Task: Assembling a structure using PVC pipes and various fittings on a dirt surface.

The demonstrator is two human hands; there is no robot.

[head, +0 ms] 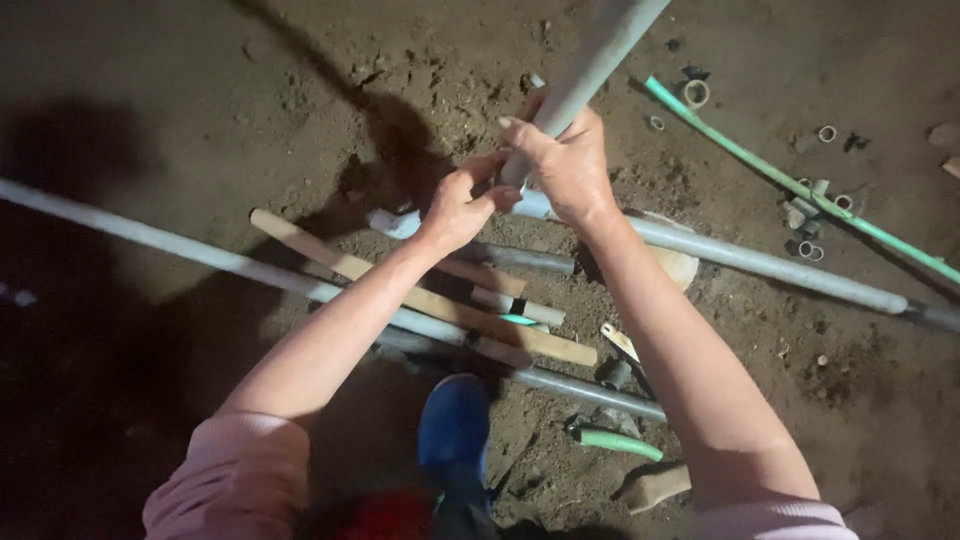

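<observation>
A blue shoe [453, 430] stood nearest, with a green pipe piece [618, 441] just right of it on the dirt [200, 120]. Beyond lay a wooden stick [420, 298] across a long grey pipe [190, 250]. Right hand [565, 165] was wrapped around an upright grey tube [590, 60]; left hand [458, 205] pinched its lower end, possibly a fitting, hidden by fingers. Farther right, a green hose [790, 180] and small rings [812, 250] lay scattered.

Pink ribbed sleeves [235, 480] are pushed up above the elbows, leaving both forearms bare; one blue shoe [453, 425] shows below.
</observation>
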